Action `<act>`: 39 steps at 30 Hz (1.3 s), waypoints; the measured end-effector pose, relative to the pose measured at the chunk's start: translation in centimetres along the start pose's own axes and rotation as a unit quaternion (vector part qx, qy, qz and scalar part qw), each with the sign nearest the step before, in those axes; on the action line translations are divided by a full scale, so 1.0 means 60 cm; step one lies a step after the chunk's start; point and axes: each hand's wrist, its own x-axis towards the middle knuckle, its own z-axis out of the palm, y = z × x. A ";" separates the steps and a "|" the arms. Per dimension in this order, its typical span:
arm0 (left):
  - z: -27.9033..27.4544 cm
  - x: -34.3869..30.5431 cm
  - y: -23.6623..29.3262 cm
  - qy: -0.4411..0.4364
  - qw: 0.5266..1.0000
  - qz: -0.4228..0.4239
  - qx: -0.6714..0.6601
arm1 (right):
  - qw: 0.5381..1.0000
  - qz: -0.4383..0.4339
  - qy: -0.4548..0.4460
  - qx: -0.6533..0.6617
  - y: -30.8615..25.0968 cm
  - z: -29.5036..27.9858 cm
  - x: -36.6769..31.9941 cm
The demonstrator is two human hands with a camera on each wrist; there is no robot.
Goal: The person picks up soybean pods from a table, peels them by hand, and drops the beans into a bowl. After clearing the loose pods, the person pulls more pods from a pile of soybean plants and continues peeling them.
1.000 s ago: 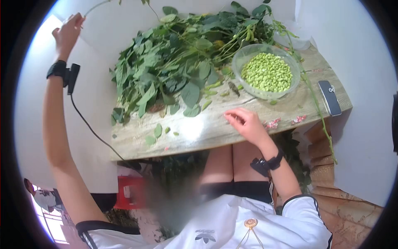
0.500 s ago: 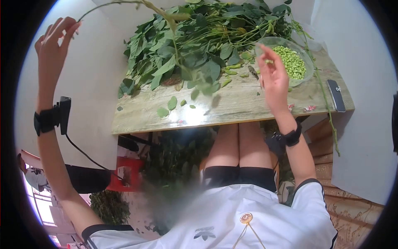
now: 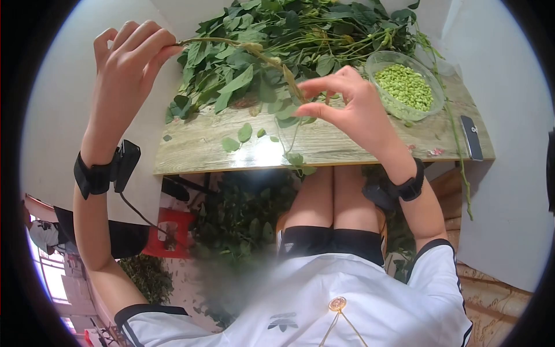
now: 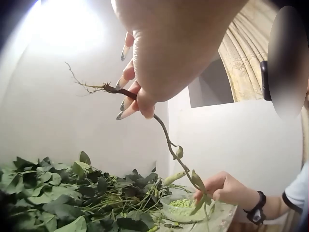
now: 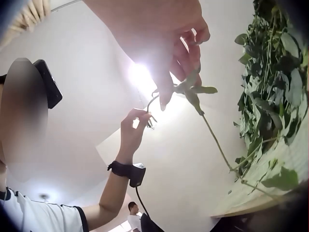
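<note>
My left hand (image 3: pixel 130 63) pinches the root end of a plant stem (image 4: pixel 166 133) between thumb and fingers, raised at the left of the table. From there the stem runs right and down, bearing several green pods (image 3: pixel 291 81) and a few leaves that hang over the table edge. Beside those pods is my right hand (image 3: pixel 358 107), thumb and fingers parted around that part of the stem; in the right wrist view the pods (image 5: pixel 192 96) lie close at its fingertips, and whether they touch is unclear. Behind it stands a clear bowl (image 3: pixel 442 98) of shelled green beans (image 3: pixel 403 85).
A heap of leafy plants (image 3: pixel 231 63) covers the back of the table (image 3: pixel 202 150). Loose leaves lie near the front. A phone (image 3: pixel 471 137) and a long bare stem (image 3: pixel 454 133) are at the right. A red container (image 3: pixel 167 231) and more foliage are below the table.
My left hand has come down and right from its raised place at the far left, bringing the stem over the table. The right hand rose from the table and now has its fingers around the pods.
</note>
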 end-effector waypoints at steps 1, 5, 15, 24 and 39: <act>0.003 -0.002 -0.001 -0.005 1.000 -0.003 -0.003 | 1.000 0.027 -0.008 0.011 0.003 0.003 -0.006; 0.021 -0.014 -0.006 -0.023 1.000 -0.018 -0.009 | 0.999 0.045 0.003 0.025 0.025 0.025 -0.021; 0.126 -0.062 -0.020 -0.105 0.990 0.038 -0.081 | 0.997 -0.025 0.031 -0.066 0.066 0.044 -0.057; 0.141 -0.137 -0.091 -0.124 0.991 -0.046 -0.015 | 0.975 0.150 0.035 -0.162 0.168 -0.016 -0.162; 0.126 -0.106 -0.043 -0.087 0.994 0.018 -0.070 | 0.990 -0.012 -0.116 0.081 0.058 0.113 -0.030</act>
